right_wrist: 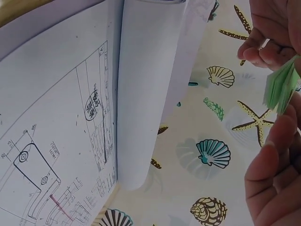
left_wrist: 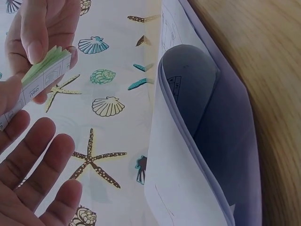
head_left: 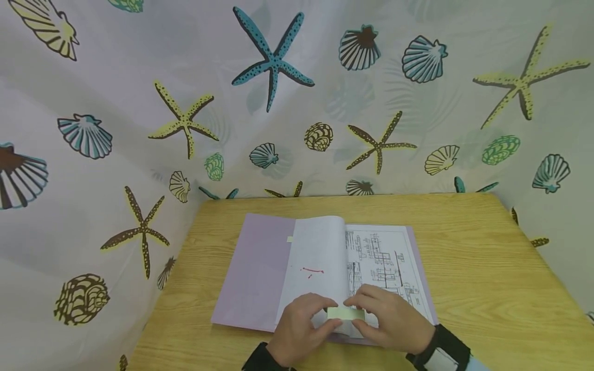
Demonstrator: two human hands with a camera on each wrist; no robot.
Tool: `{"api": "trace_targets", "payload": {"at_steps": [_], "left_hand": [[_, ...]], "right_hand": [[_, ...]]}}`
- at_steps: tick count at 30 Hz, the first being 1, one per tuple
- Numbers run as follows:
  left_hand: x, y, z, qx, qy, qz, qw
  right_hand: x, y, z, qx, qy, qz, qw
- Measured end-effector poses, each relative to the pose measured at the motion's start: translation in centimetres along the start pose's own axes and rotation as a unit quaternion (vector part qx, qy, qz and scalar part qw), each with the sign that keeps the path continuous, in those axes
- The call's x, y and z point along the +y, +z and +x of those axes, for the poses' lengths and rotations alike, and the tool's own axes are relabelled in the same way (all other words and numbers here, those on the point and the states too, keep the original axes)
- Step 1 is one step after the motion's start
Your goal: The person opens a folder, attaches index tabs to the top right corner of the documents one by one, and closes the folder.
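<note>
Both hands hold a small pad of pale green sticky flags over the lower part of an open document folder. Its left end is pinched by my left hand, while my right hand pinches the right end. In the left wrist view the pad has fanned green edges and a printed white side strip. The right wrist view shows its green leaves spread between the fingers. Behind the hands lie a curled-over white page with red pen marks and a technical drawing.
The lilac folder lies on a wood-grain table. A pale tab sticks out from the turned page's left edge. Around the table hangs a white curtain printed with shells and starfish.
</note>
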State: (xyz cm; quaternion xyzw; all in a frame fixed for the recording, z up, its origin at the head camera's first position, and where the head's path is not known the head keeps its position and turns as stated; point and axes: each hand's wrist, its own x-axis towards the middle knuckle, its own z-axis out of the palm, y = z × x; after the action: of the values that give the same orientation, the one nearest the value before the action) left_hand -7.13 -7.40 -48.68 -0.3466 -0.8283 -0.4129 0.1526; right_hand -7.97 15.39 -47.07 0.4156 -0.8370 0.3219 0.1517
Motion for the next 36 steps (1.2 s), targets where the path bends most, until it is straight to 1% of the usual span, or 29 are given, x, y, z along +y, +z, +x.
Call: {"api": "trace_targets", "payload": {"at_steps": [6,9,14,15,18,22,24,26,29,33,36], "left_hand": [[0.0,-0.1,0.2,0.028,0.021,0.013,0.9993],[-0.1,0.0,0.3,0.037,0.022,0.017,0.9989],[-0.3,0.1,0.2,0.046,0.025,0.036,0.9980],[-0.3,0.1,0.2,0.047,0.025,0.040,0.9978],[-0.3,0.0,0.3,0.053,0.024,0.047,0.9972],[-0.1,0.0,0.4,0.062,0.023,0.052,0.9964],[-0.1,-0.1,0.4,0.067,0.022,0.052,0.9961],[-0.1,-0.1,0.4,0.073,0.022,0.054,0.9956],[-0.2,-0.3,0.4,0.082,0.024,0.058,0.9947],[-0.2,-0.4,0.5,0.088,0.031,0.062,0.9937],[-0.2,-0.5,0.6,0.089,0.038,0.055,0.9938]], "right_hand": [[0.1,-0.3,0.1,0.019,-0.005,-0.007,1.000],[0.1,-0.5,0.2,0.025,-0.006,0.000,1.000],[0.1,-0.4,0.2,0.032,-0.004,0.047,0.998],[0.0,-0.4,0.2,0.029,0.003,0.058,0.998],[-0.2,-0.5,0.3,0.015,0.042,0.090,0.995],[-0.6,-0.8,0.5,-0.004,0.114,0.118,0.986],[-0.6,-0.9,0.6,-0.009,0.133,0.135,0.982],[-0.5,-1.0,0.6,-0.015,0.144,0.149,0.978],[-0.4,-1.1,0.5,-0.018,0.133,0.155,0.979],[-0.2,-1.0,0.6,-0.004,0.105,0.151,0.983],[-0.1,-0.8,0.8,0.009,0.114,0.159,0.981]]}}
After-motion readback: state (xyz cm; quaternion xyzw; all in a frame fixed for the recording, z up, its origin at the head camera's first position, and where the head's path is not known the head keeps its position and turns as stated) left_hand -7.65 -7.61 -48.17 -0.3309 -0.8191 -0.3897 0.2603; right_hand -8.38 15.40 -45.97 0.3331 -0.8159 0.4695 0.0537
